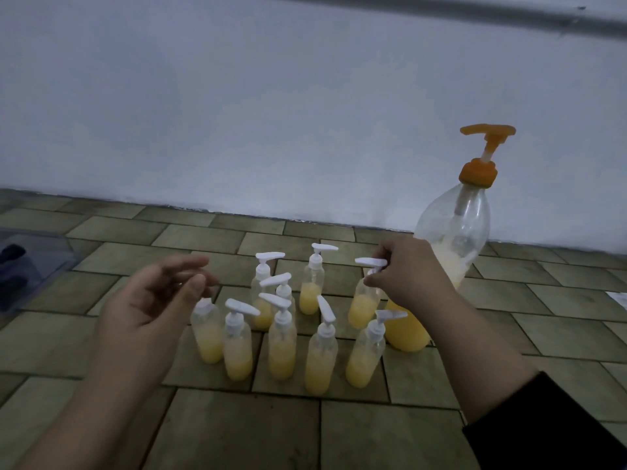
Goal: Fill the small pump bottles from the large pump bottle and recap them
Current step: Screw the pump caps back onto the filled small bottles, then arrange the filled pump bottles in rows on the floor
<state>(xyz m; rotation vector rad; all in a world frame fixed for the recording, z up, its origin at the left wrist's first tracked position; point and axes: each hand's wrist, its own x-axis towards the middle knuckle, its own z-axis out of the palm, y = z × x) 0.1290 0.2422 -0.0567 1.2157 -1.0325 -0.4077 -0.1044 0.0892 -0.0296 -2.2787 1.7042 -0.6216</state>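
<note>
Greenish-grey floor tiles (217,432) run back to a pale bluish wall (271,106), and on them stands a cluster of small pump bottles (281,347), clear plastic with white pump heads, each part filled with yellow liquid. Right hand (410,273) is at the far right of the cluster: its fingertips pinch the white pump head (371,262) of one small bottle (363,305), thumb and fingers curled tight round the neck just below the spout, with the spout sticking out to the left of the fingers. Directly behind and to the right of that hand stands the large pump bottle (454,232), clear with an orange pump (485,147); its lower part holds yellow liquid and its upper part looks empty apart from some foam. The right forearm crosses in front of its base, and a dark sleeve (543,418) covers the arm nearer the camera.

Left hand (152,300) hovers at the left edge of the cluster, fingers loosely spread and slightly bent, gripping nothing; its fingertips hang just above the white cap of the leftmost bottle (207,334), and whether they touch it cannot be told.

No label, brand or writing can be read on any bottle
</note>
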